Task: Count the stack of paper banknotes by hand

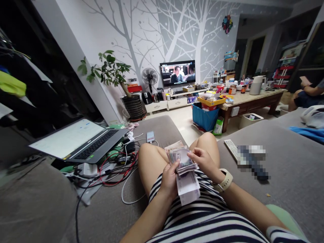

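A stack of banknotes (pixel 186 162) is held above my lap, between my bare knees. My left hand (pixel 170 177) grips it from the left, with the thumb pressed on top. Some notes hang downward below the stack, over my striped clothing (pixel 202 219). At the stack's upper right, my right hand (pixel 202 160) pinches the edge of a note between thumb and fingers. A pale watch (pixel 225 180) is on my right wrist. How many notes there are cannot be made out.
Left on the grey sofa are an open laptop (pixel 93 141), tangled cables (pixel 113 168) and a phone (pixel 150 136). A remote control (pixel 231 150) lies right, beside a pixelated dark object. Beyond stand a cluttered table (pixel 243 98), a blue bin (pixel 205 118) and a television (pixel 178 73). Another person sits far right.
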`<state>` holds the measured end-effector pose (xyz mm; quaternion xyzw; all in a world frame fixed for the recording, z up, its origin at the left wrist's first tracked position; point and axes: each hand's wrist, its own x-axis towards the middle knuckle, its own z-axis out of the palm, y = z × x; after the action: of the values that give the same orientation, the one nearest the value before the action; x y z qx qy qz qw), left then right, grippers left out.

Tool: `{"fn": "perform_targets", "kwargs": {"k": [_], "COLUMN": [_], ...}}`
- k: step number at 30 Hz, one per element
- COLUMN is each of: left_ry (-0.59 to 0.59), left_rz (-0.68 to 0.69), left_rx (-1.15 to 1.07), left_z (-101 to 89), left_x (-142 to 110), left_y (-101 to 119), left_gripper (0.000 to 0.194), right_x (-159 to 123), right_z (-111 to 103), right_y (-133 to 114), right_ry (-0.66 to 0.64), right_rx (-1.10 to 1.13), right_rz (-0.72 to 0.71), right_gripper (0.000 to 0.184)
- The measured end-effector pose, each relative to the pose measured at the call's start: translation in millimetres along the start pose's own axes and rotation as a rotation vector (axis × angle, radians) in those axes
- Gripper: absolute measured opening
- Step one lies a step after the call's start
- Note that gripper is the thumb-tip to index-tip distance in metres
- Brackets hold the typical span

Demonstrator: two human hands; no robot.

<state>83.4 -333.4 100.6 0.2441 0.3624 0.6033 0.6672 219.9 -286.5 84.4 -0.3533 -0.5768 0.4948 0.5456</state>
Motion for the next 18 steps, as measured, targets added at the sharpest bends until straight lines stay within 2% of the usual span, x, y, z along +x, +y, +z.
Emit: {"fn": "perform_targets", "kwargs": {"k": [4,9,18], "left_ry": [-0.011,-0.013,0.026], "left_rz": [0.004,-0.017,-0.013], "left_rx": [0.027,0.009,0.017], "left_z": [-1.5,-1.6,-2.0], "left_x": [1.1,-0.7,3.3], "left_y": [-3.6,-3.2,-4.6], "left_gripper": [0.039,0.043,0.029], "right_x": [-0.5,-2.2,-1.8], "right_z": [0.0,-1.3,-5.4], "right_y": [1.0,0.6,2.5], "right_ry": [-0.018,-0.011,-0.007], "right_rx": [-0.016,-0.076,-0.192], "right_rz": [0.014,-0.043,-0.09], "right_gripper": [0.049,0.043,0.039]}}
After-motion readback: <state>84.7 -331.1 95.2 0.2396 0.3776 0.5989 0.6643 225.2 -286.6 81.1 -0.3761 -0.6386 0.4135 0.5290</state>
